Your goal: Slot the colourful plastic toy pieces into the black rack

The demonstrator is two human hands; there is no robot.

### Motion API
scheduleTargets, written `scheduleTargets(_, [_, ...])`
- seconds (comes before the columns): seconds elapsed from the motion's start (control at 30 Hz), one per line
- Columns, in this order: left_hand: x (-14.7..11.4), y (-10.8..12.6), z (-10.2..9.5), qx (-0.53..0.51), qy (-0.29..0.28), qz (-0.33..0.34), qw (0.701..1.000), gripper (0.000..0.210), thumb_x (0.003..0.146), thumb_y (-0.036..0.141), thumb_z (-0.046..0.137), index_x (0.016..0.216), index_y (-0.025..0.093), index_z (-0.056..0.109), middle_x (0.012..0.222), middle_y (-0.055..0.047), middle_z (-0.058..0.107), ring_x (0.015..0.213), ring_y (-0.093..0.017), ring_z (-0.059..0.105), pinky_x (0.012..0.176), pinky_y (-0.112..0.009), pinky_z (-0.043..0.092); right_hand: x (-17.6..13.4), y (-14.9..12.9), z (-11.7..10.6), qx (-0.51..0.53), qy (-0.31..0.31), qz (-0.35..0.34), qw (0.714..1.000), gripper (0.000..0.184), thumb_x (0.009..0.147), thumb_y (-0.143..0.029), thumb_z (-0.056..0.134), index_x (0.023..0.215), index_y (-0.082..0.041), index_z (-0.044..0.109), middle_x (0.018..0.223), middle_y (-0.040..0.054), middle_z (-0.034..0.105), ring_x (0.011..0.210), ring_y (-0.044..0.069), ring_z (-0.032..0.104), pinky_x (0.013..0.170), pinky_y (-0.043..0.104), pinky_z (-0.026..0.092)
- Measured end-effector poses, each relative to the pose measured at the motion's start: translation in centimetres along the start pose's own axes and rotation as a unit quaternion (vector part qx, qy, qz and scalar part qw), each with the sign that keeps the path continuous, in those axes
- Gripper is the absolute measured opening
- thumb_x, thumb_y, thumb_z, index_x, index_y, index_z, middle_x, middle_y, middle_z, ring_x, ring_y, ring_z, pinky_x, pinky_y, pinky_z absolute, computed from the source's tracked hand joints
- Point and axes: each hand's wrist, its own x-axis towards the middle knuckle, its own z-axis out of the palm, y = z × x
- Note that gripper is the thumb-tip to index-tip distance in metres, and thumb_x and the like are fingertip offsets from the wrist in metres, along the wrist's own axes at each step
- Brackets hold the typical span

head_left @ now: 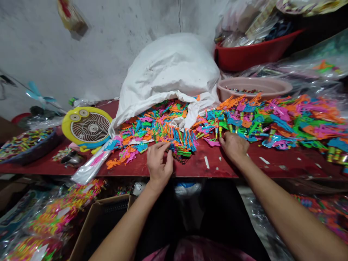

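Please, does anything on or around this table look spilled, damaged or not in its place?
Yes, a few things. White scraps lie loose on the red table, like litter. Colourful plastic pieces spill from the open white sack onto it, perhaps on purpose. A dark crack runs down the wall, which suggests damage.

One head camera, close, is facing forward and down. Red table (198, 167) is crossing mid-frame, wall (116, 32) filling upper left.
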Motion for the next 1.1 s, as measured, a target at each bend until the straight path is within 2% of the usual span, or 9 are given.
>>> scheduleTargets(0.1, [2.4,-0.5,0.5,0.020,-0.043,0.022,0.999,0.031,0.091,0.030,0.059,0.120,0.022,0.064,0.119,-0.010,0.064,0.113,-0.024,0.057,0.100,-0.042,0.043,-0.4,0.8,-0.5,0.011,0.001,0.026,1.000,0.036,0.094,-0.034,0.043,0.114,-0.012,0.063,0.104,0.0191,0.069,0.089,0.029,0.067,0.068,0.036,0.045])
scheduleTargets(0.2, [4.9,-1.8,0.7,0.027,-0.118,0.065,0.990,0.044,0.089,0.039,0.062,0.128,0.021,0.059,0.129,-0.012,0.059,0.123,-0.026,0.053,0.106,-0.043,0.038,-0.9,1.7,-1.1,0.022,0.001,0.048,0.999,0.040,0.094,-0.030,0.041,0.123,-0.007,0.056,0.102,0.0220,0.068,0.086,0.031,0.067,0.068,0.038,0.046])
scheduleTargets(0.33, [7.3,-4.0,0.4,0.029,-0.293,0.136,0.946,0.076,0.079,0.057,0.070,0.143,0.024,0.047,0.143,-0.013,0.051,0.131,-0.031,0.048,0.111,-0.045,0.033,-1.2,2.7,-1.5,-0.001,0.003,0.039,0.999,0.038,0.094,-0.027,0.037,0.120,-0.005,0.056,0.103,0.0241,0.066,0.086,0.033,0.067,0.067,0.039,0.047])
scheduleTargets(0.43, [7.7,-5.2,0.4,0.056,-0.357,0.161,0.918,0.085,0.073,0.062,0.074,0.144,0.026,0.045,0.147,-0.015,0.047,0.133,-0.033,0.045,0.111,-0.047,0.033,-1.1,3.1,-1.5,-0.024,0.005,0.035,0.999,0.038,0.094,-0.019,0.032,0.118,-0.004,0.057,0.103,0.0252,0.064,0.086,0.032,0.067,0.067,0.039,0.047])
scheduleTargets(0.63, [6.3,-4.6,1.1,0.114,-0.316,0.165,0.927,0.070,0.082,0.062,0.063,0.139,0.024,0.050,0.141,-0.016,0.051,0.126,-0.032,0.051,0.104,-0.045,0.038,-1.4,3.0,-2.0,-0.047,-0.007,0.003,0.999,0.040,0.091,-0.011,0.028,0.116,-0.003,0.059,0.102,0.0268,0.062,0.086,0.032,0.067,0.064,0.037,0.046])
scheduleTargets(0.8, [5.7,-1.4,1.4,0.221,-0.271,0.089,0.933,0.060,0.086,0.062,0.056,0.125,0.017,0.058,0.118,-0.017,0.059,0.105,-0.031,0.059,0.089,-0.039,0.044,-1.6,2.9,-2.8,-0.057,-0.045,-0.011,0.997,0.040,0.092,-0.009,0.026,0.114,0.001,0.058,0.100,0.0271,0.060,0.088,0.034,0.067,0.062,0.036,0.039])
scheduleTargets(0.93, [5.8,0.1,1.5,0.253,-0.276,0.056,0.926,0.061,0.084,0.068,0.054,0.111,0.014,0.063,0.106,-0.016,0.059,0.088,-0.028,0.062,0.078,-0.036,0.045,-1.0,4.1,-3.2,-0.061,-0.070,-0.020,0.995,0.036,0.089,-0.008,0.034,0.114,-0.002,0.059,0.100,0.0275,0.062,0.088,0.032,0.066,0.062,0.037,0.035])
scheduleTargets(1.03, [5.8,-0.1,1.7,0.243,-0.272,0.057,0.929,0.063,0.084,0.069,0.052,0.110,0.013,0.063,0.104,-0.016,0.058,0.085,-0.028,0.062,0.076,-0.036,0.044,-0.2,5.6,-3.0,-0.011,-0.097,-0.025,0.995,0.028,0.083,-0.014,0.050,0.107,-0.007,0.061,0.097,0.0239,0.065,0.083,0.028,0.064,0.061,0.035,0.034])
scheduleTargets(1.1, [5.7,-0.4,1.8,0.235,-0.264,0.061,0.934,0.063,0.084,0.069,0.052,0.111,0.013,0.062,0.104,-0.015,0.058,0.087,-0.028,0.061,0.078,-0.036,0.044,0.0,6.3,-2.8,0.093,-0.135,-0.001,0.986,0.022,0.076,-0.015,0.059,0.098,-0.012,0.062,0.087,0.0167,0.067,0.072,0.022,0.061,0.059,0.033,0.036])
